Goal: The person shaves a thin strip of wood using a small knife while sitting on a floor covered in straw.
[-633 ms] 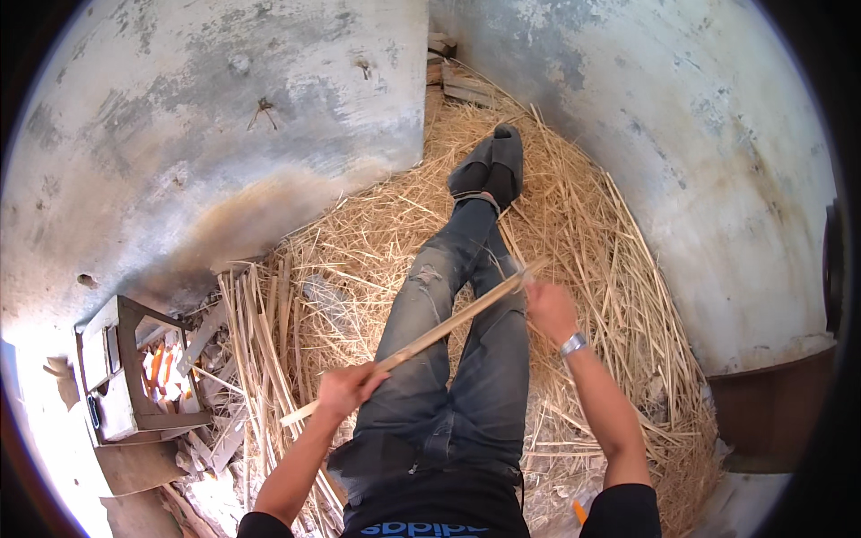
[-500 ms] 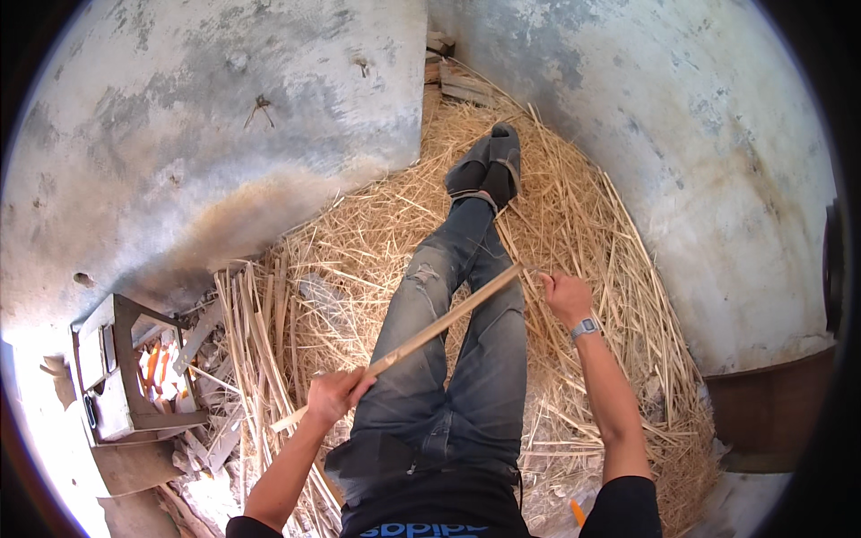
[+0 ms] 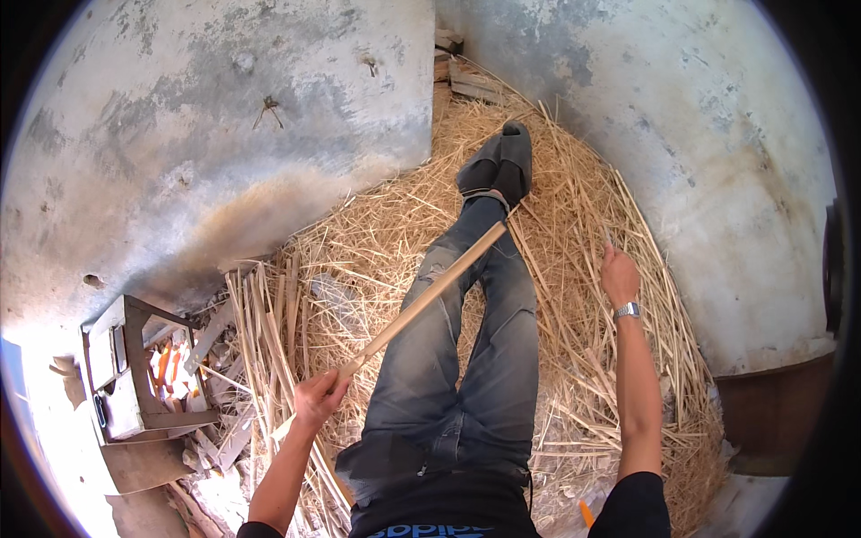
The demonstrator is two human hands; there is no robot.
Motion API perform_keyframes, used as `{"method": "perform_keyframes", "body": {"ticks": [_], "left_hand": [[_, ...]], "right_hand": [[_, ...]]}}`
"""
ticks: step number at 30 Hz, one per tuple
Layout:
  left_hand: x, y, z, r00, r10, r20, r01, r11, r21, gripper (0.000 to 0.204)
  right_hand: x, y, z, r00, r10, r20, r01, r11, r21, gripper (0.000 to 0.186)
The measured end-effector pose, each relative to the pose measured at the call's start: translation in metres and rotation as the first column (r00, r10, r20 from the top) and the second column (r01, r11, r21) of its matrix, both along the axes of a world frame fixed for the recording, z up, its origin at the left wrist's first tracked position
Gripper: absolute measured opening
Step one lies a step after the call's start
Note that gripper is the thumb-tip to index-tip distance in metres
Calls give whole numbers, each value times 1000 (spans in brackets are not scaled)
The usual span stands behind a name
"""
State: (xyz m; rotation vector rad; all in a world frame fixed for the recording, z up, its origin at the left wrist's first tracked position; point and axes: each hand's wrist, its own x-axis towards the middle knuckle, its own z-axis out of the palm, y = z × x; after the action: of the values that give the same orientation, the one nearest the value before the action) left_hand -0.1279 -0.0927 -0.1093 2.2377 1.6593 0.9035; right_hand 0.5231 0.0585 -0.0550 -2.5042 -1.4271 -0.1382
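My left hand is closed round the lower end of a long, flat, pale wooden strip. The strip slants up and to the right across my legs, and its far end lies over the shins. A short piece of it shows below the hand. Out to the right, over the straw, my right hand is closed on a thin blade-like tool. Only its narrow tip sticks out beyond the fingers; the handle is hidden. That tip is well apart from the strip.
Shavings and straw cover the floor round my legs. Several long strips lie to the left, near an open box-like frame with glowing orange inside. An orange object lies by my right sleeve. Pale walls meet beyond my feet.
My right hand has moved right and farther away, off the strip's far end. The left hand has shifted slightly left, and the strip now points more steeply upward.
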Motion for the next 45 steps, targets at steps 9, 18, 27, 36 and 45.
{"method": "perform_keyframes", "body": {"ticks": [9,18,27,36,45], "left_hand": [[50,38,15,986,-87,139,84,996,27,23],[67,41,3,988,-156,11,156,988,-16,24],[70,45,-22,978,-167,-121,174,984,49,21],[84,46,-11,990,-135,-29,136,990,34,26],[103,44,-3,996,-12,93,21,995,-97,25]], "right_hand": [[-108,0,14,826,269,-496,-98,935,342,58],[-158,0,7,823,453,-343,-244,827,507,39],[-206,-10,-40,704,530,-472,-426,848,316,39],[-315,-85,-68,461,651,-603,-485,754,443,43],[-294,-84,-54,-100,357,-929,-427,827,365,44]]}}
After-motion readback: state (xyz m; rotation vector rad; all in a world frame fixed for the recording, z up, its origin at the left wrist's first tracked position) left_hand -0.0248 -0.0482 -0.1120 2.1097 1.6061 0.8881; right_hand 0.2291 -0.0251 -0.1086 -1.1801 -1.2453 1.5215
